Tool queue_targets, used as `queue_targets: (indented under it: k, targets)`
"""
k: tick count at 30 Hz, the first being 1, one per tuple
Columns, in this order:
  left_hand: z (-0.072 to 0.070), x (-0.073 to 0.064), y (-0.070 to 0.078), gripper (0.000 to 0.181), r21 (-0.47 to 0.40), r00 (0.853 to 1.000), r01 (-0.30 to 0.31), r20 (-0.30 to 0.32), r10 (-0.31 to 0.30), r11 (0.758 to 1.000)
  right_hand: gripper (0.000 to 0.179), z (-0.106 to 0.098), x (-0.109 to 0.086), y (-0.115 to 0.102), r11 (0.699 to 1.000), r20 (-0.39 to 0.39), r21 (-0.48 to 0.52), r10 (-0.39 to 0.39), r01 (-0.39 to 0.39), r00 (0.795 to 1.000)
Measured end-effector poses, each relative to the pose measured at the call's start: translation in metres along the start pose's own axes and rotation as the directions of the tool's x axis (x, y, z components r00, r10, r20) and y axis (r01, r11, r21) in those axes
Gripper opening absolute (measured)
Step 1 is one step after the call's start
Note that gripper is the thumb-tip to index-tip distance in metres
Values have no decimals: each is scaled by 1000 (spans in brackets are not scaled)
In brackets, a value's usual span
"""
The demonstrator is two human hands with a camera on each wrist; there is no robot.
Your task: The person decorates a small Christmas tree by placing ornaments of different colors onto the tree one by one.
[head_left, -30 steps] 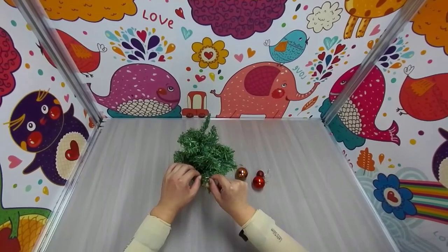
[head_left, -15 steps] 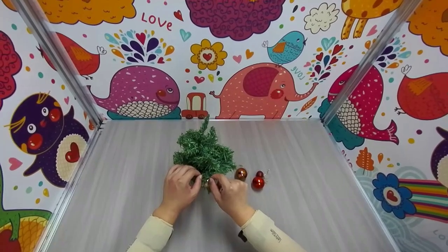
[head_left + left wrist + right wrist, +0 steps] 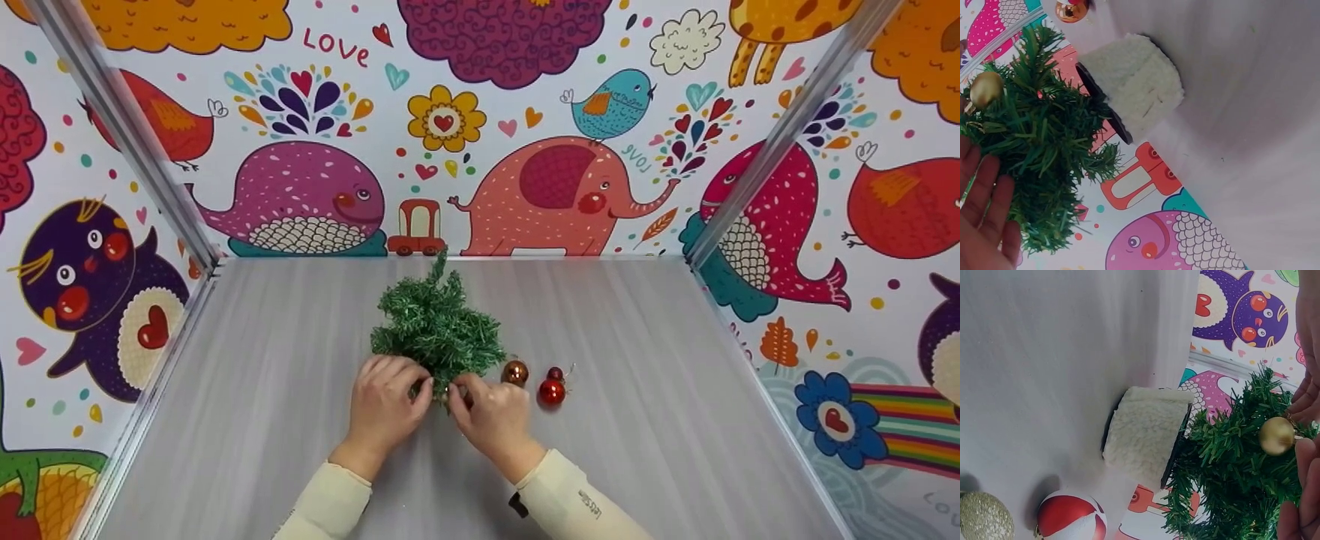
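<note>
A small green Christmas tree [image 3: 439, 322] stands in front of me, its pot wrapped in white fleece [image 3: 1145, 433]. A gold Christmas ball [image 3: 1276, 436] sits against its upper branches, between my hands. My right hand [image 3: 491, 409] pinches at the ball's cap with thumb and forefinger. From the other side my left hand [image 3: 390, 397] brings bent fingers and thumb to the same spot, pinching by the ball's loop; I cannot tell exactly which strand it has. In the left wrist view the same gold ball [image 3: 986, 89] shows at the left edge, beside fingertips.
Right of the tree, a copper-coloured ball [image 3: 515, 373], a shiny red ball [image 3: 553, 391] and a smaller dark red ball [image 3: 555, 373] lie on the grey tabletop [image 3: 637, 450]. The right wrist view also shows a gold glitter ball [image 3: 985, 517] and a red-and-white ball [image 3: 1071, 517]. Printed walls enclose the table.
Both hands stay at the same place on the tree, with only slight finger movement. The tree and the loose balls have not moved; the head view has shifted a little.
</note>
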State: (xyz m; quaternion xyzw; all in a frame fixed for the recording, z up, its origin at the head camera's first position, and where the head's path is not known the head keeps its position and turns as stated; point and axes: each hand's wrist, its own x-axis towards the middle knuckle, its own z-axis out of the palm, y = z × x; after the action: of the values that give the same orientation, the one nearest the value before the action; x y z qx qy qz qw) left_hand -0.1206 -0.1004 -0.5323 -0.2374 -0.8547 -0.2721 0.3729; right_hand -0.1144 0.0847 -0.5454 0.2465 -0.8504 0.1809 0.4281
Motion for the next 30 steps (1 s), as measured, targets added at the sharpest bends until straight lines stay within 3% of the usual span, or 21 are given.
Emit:
queue_targets:
  k: [9,16,30]
  targets:
    - [-3,-1,-3,8,27,994,-85,66,83,996,13,-4,-2,-2,999,28,-40,-25,26,999]
    - [-4,1,-4,8,23,992,-115,62,114,993,13,-5,-1,-1,999,35,-20,-33,34,999]
    - [-5,-2,-6,11,18,989,-112,103,110,994,9,-10,-2,1,999,62,10,-47,46,997]
